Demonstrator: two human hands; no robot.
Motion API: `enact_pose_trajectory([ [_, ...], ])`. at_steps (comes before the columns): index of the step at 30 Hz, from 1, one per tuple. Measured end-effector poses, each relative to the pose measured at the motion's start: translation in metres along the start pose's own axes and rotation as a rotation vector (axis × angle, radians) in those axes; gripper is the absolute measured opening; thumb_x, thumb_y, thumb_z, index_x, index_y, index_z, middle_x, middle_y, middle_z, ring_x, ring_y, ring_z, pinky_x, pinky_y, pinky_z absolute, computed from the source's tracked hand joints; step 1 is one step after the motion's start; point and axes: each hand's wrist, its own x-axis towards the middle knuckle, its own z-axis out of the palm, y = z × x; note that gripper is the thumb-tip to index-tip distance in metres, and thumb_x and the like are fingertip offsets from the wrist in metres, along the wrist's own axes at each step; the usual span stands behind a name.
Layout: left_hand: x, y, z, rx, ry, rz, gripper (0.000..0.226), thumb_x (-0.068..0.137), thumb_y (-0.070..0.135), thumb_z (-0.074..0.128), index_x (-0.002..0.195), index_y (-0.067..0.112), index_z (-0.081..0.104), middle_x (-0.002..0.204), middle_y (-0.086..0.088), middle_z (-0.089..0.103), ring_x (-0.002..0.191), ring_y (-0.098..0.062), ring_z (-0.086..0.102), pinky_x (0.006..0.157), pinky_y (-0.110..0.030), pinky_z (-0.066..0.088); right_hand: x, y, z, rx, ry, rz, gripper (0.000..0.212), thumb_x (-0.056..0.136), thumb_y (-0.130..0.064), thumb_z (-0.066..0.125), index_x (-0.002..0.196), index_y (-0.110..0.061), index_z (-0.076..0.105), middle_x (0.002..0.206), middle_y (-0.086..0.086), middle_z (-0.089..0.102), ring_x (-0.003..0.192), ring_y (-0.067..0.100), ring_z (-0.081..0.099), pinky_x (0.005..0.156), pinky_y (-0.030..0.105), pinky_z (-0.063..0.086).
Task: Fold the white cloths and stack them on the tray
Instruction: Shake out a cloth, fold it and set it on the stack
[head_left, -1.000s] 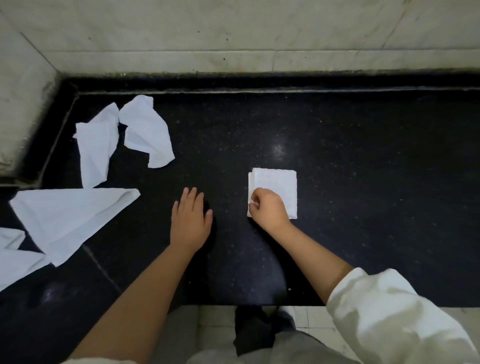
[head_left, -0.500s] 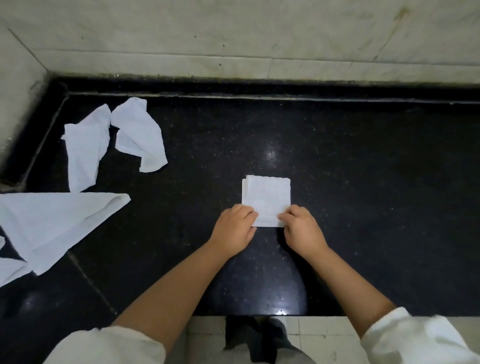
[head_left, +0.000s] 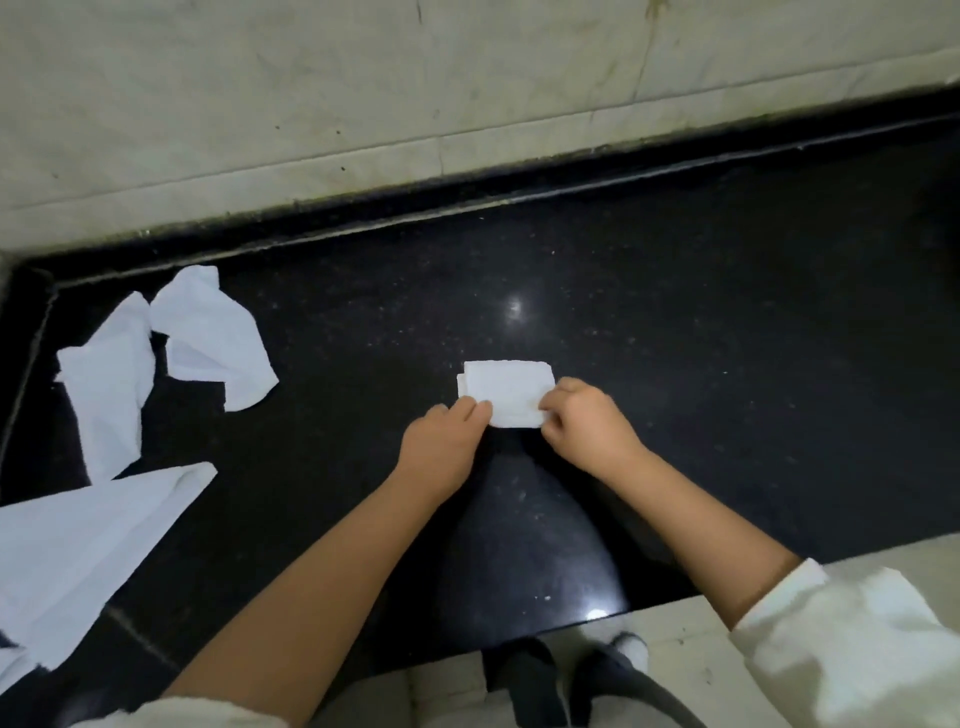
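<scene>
Black speckled counter (head_left: 701, 374) under pale tiled wall (head_left: 311, 104) — left hand (head_left: 447, 441) and right hand (head_left: 587, 423) apparently pinch folded cloth (head_left: 506, 389) mid-counter.

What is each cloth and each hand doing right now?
folded cloth: folded small, flat on the black counter, held at both near corners.
left hand: pinches its near left corner.
right hand: pinches its near right corner.
two crumpled cloths: unfolded, untouched.
large cloth: spread flat, untouched.

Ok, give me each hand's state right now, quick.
Left hand: pinching the near left corner of the folded white cloth.
Right hand: fingers curled, gripping the same cloth's near right corner.
</scene>
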Motion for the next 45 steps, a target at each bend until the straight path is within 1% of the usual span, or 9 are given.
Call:
enact_pose_trajectory([
  [2, 0.024, 0.016, -0.020, -0.054, 0.107, 0.068, 0.053, 0.047, 0.002, 0.078, 0.084, 0.014, 0.043, 0.060, -0.004, 0.061, 0.029, -0.016, 0.046, 0.031, -0.014, 0.019, -0.007, 0.017, -0.029, 0.083, 0.105, 0.028, 0.030, 0.087, -0.003, 0.047, 0.109, 0.000, 0.066, 0.114, 0.017, 0.057, 0.104, 0.033, 0.058, 0.086, 0.030, 0.045],
  [4, 0.050, 0.048, -0.047, -0.139, 0.112, 0.166, 0.022, 0.072, 0.007, 0.062, 0.090, 0.009, 0.049, 0.072, -0.010, 0.064, 0.042, -0.022, 0.058, 0.034, -0.021, 0.039, -0.021, 0.044, -0.060, 0.123, 0.196, 0.076, 0.028, 0.085, 0.000, 0.048, 0.105, 0.002, 0.067, 0.113, 0.017, 0.057, 0.103, 0.030, 0.058, 0.084, 0.024, 0.041],
  [7, 0.099, 0.114, -0.081, -0.232, 0.031, 0.214, 0.026, 0.096, 0.019, 0.042, 0.115, 0.004, 0.052, 0.115, -0.011, 0.054, 0.095, -0.029, 0.060, 0.078, -0.038, 0.047, -0.052, 0.099, -0.102, 0.144, 0.311, 0.196, 0.027, 0.083, 0.001, 0.051, 0.106, 0.003, 0.066, 0.114, 0.017, 0.054, 0.103, 0.029, 0.057, 0.074, 0.014, 0.033],
  [9, 0.126, 0.170, -0.096, -0.230, -0.025, 0.300, 0.029, 0.095, 0.021, 0.045, 0.118, 0.004, 0.050, 0.124, -0.011, 0.048, 0.108, -0.028, 0.054, 0.087, -0.038, 0.043, -0.079, 0.140, -0.125, 0.149, 0.390, 0.309, 0.028, 0.083, 0.003, 0.050, 0.107, 0.003, 0.065, 0.114, 0.017, 0.053, 0.104, 0.029, 0.056, 0.079, 0.019, 0.037],
  [20, 0.235, 0.541, -0.169, 0.030, 0.040, 0.709, 0.021, 0.095, 0.011, 0.043, 0.112, 0.007, 0.055, 0.115, -0.012, 0.050, 0.101, -0.031, 0.056, 0.079, -0.038, 0.044, -0.277, 0.403, -0.279, -0.089, 0.567, 0.705, 0.025, 0.091, -0.016, 0.050, 0.108, -0.011, 0.068, 0.112, 0.013, 0.062, 0.105, 0.032, 0.057, 0.080, 0.036, 0.048],
  [27, 0.299, 0.695, -0.220, 0.079, 0.103, 0.892, 0.027, 0.098, 0.015, 0.039, 0.117, 0.007, 0.055, 0.112, -0.015, 0.049, 0.104, -0.034, 0.052, 0.085, -0.040, 0.044, -0.341, 0.528, -0.378, -0.114, 0.660, 0.770, 0.026, 0.086, -0.007, 0.051, 0.105, -0.007, 0.069, 0.112, 0.019, 0.066, 0.106, 0.035, 0.059, 0.084, 0.034, 0.049],
  [30, 0.341, 0.739, -0.243, 0.102, 0.153, 0.889, 0.028, 0.097, 0.017, 0.040, 0.118, 0.006, 0.056, 0.110, -0.015, 0.047, 0.105, -0.032, 0.051, 0.087, -0.037, 0.043, -0.338, 0.575, -0.422, -0.114, 0.701, 0.739, 0.025, 0.086, -0.004, 0.052, 0.104, -0.005, 0.069, 0.113, 0.019, 0.066, 0.108, 0.033, 0.059, 0.084, 0.031, 0.047],
  [38, 0.485, 0.807, -0.304, -0.108, 0.309, 0.714, 0.024, 0.096, 0.023, 0.042, 0.094, 0.005, 0.058, 0.086, -0.002, 0.043, 0.102, -0.029, 0.054, 0.076, -0.032, 0.040, -0.276, 0.693, -0.555, -0.136, 0.769, 0.591, 0.029, 0.082, 0.000, 0.048, 0.098, -0.006, 0.071, 0.102, 0.019, 0.070, 0.097, 0.033, 0.061, 0.050, 0.024, 0.029],
  [45, 0.593, 0.839, -0.343, -0.241, 0.384, 0.488, 0.028, 0.094, 0.020, 0.051, 0.112, 0.004, 0.063, 0.115, -0.015, 0.063, 0.105, -0.029, 0.057, 0.087, -0.033, 0.044, -0.197, 0.776, -0.649, -0.087, 0.727, 0.426, 0.028, 0.083, -0.002, 0.051, 0.104, -0.006, 0.070, 0.106, 0.018, 0.070, 0.100, 0.033, 0.063, 0.082, 0.032, 0.048],
])
